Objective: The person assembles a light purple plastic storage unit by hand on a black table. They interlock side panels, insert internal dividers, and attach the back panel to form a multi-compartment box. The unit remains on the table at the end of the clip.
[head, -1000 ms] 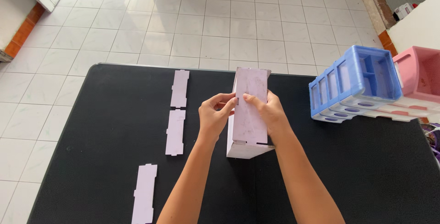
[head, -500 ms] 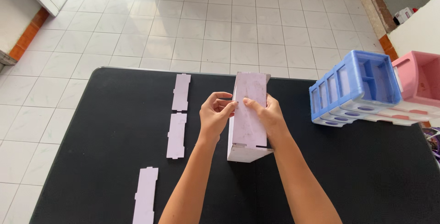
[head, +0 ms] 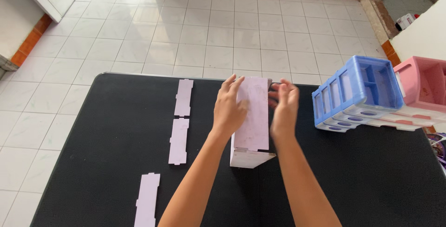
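Three flat lilac panels (head: 179,139) lying in a line, left on the black worktop (head: 93,139). Mid-worktop, left hand (head: 228,111) and right hand (head: 283,111) flanking a half-built lilac box (head: 253,125), fingers open, flat against its sides. Panel-seating step, seemingly; next move calls for squeezing evenly. Far right: blue tray (head: 357,92), pink tray (head: 425,81).

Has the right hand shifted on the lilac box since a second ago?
Yes. The right hand has come off the top panel toward the blue tray, now at the lilac box's right edge.
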